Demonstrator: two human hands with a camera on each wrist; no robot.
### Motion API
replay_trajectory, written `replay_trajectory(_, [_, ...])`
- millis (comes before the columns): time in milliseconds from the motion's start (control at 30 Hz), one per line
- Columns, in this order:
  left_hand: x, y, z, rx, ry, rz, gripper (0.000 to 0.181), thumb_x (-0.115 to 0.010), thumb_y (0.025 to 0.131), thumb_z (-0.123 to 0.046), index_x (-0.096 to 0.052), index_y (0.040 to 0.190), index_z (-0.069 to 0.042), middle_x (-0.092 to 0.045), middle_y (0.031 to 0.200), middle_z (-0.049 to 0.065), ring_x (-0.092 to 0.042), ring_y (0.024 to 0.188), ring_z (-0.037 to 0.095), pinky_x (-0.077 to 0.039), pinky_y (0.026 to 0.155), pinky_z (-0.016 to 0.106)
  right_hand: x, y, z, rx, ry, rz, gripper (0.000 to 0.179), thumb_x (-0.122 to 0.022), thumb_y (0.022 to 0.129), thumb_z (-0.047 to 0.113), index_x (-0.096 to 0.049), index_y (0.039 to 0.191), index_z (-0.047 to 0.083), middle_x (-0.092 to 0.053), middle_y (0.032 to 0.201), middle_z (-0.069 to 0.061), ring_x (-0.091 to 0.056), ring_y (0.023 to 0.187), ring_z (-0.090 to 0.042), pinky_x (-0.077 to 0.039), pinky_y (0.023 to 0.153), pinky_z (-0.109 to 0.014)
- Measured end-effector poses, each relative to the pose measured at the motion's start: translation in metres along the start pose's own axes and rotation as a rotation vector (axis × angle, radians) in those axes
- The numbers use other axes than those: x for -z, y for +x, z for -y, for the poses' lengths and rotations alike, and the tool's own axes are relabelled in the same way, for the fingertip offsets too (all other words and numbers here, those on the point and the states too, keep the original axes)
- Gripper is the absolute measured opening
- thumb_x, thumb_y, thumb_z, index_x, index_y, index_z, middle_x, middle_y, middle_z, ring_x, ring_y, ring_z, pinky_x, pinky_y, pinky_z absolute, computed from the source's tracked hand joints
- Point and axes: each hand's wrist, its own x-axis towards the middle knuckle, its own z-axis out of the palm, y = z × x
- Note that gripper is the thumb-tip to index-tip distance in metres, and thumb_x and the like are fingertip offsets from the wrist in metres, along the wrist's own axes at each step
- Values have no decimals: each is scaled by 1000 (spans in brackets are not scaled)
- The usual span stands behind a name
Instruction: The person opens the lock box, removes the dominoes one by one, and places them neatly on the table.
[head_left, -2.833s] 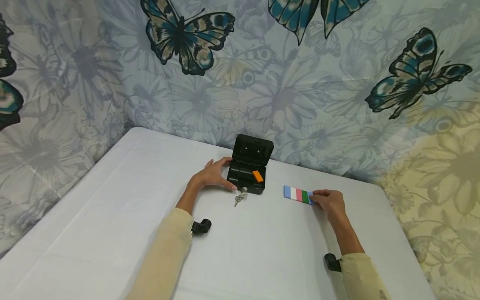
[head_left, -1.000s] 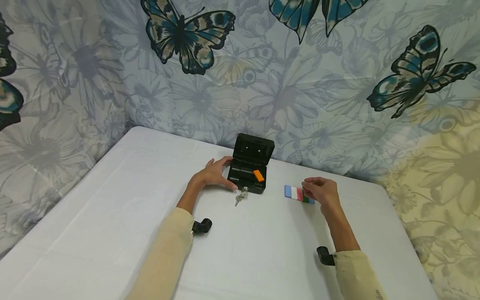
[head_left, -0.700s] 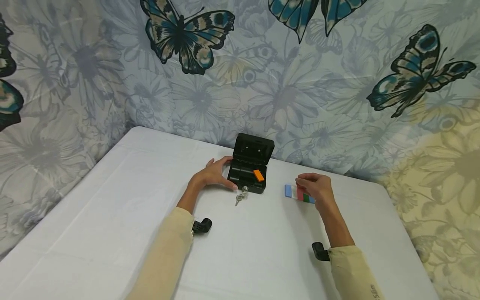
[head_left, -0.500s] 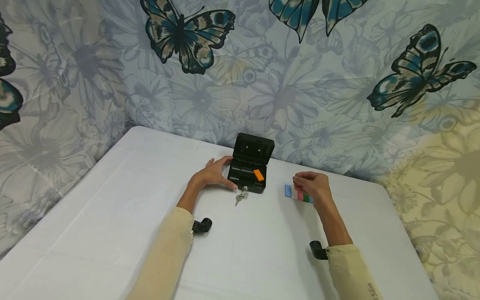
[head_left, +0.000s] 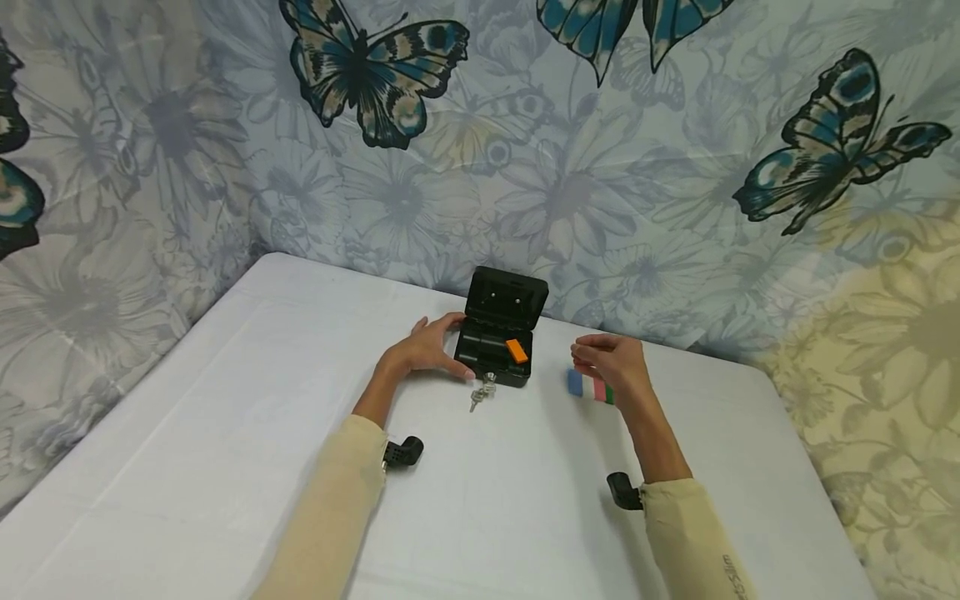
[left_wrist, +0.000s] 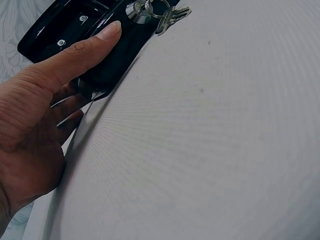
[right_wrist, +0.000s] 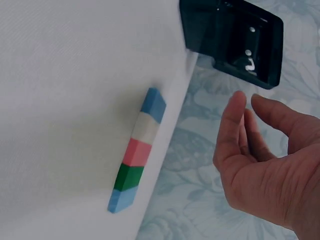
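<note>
A small black cash box (head_left: 506, 292) stands with its lid raised near the back edge of the table, an orange block (head_left: 516, 351) inside. My left hand (head_left: 427, 348) holds the box's left side, thumb along the front in the left wrist view. Keys (left_wrist: 172, 20) on a ring hang from the lock. To the right lies a straight row of coloured blocks: a blue block (right_wrist: 154, 104), a white one (right_wrist: 145, 128), a pink one (right_wrist: 136, 152), a green one (right_wrist: 128, 177) and another blue one (right_wrist: 123, 199). Over this row hovers my right hand (head_left: 618, 362), fingers loosely bent, holding nothing.
A white cloth covers the table (head_left: 510, 500). Patterned fabric (head_left: 562, 183) with butterflies and flowers hangs right behind the back edge and along the left side. Both wrists carry a black camera.
My right hand has left the right end of the row, risen, and moved left above the blocks toward the box. The left hand and box have stayed put.
</note>
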Motion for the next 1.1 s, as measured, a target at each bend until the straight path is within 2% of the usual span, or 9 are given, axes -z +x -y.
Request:
replay_trajectory(233, [-1, 1, -1, 1, 9, 4, 114, -94, 74, -35, -29, 164, -11, -36, 170, 12, -31, 160, 27, 8, 135, 51, -9, 0, 7, 17, 18, 20, 41, -74, 97, 10, -64, 130, -11, -72, 81, 11, -74, 77, -4, -64, 77, -20])
replay_trajectory(533, [0, 0, -2, -2, 11, -7, 113, -94, 74, -35, -30, 164, -10, -38, 169, 13, -33, 159, 28, 7, 135, 52, -26, 6, 10, 30, -16, 40, 38, -74, 97, 11, -66, 127, -9, -75, 87, 5, -76, 81, -9, -65, 83, -24])
replay_trajectory(867, [2, -1, -2, -1, 17, -6, 113, -94, 74, -35, -30, 164, -10, -36, 170, 12, -31, 160, 27, 7, 135, 51, -44, 13, 15, 45, -16, 60, 34, -73, 96, 7, -67, 125, -11, -76, 88, 1, -75, 77, -8, -66, 81, -25])
replay_trajectory(967, [2, 0, -1, -3, 24, -5, 113, -94, 74, -35, -30, 164, -10, -36, 170, 12, -31, 160, 27, 7, 136, 52, -49, 16, 16, 46, -25, 57, 33, -72, 96, 7, -67, 124, -10, -77, 94, -4, -75, 78, -8, -66, 87, -30])
replay_trajectory(1100, [1, 0, -1, -2, 23, -4, 113, -94, 74, -35, -30, 164, -10, -36, 170, 12, -31, 160, 27, 7, 136, 51, -56, 18, 16, 48, -61, 54, 33, -72, 96, 6, -68, 125, -10, -78, 112, -17, -75, 81, -8, -65, 92, -34])
